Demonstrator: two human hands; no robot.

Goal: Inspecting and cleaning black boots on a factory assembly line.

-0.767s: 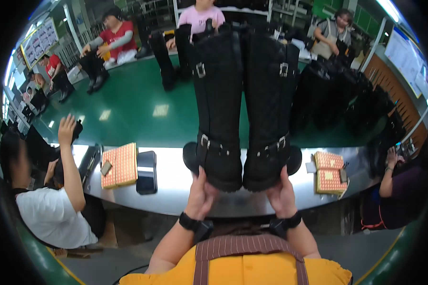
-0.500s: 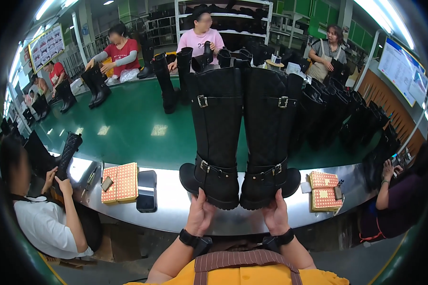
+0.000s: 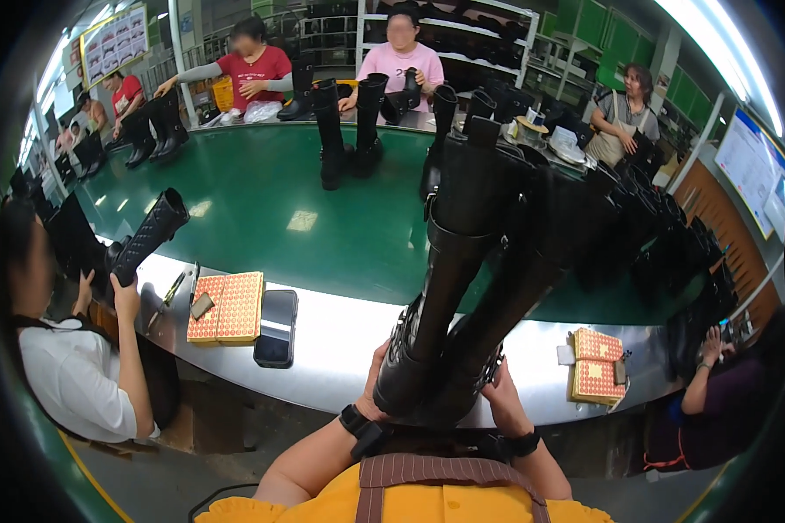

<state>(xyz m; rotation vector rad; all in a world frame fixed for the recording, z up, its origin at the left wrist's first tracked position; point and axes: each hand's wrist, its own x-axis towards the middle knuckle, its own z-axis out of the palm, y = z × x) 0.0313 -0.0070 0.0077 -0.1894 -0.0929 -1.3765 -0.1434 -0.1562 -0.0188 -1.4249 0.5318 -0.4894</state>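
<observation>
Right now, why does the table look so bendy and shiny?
Head view: the fisheye lens curves the metal table edge and green belt; ceiling lights glare in pale patches on both; the corners go black; the tall black boots look dark, with little detail.

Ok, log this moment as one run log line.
left hand: grips pair of tall black boots at foot | right hand: grips same pair | boots: tilted right, over metal table edge | phone: on table
</observation>
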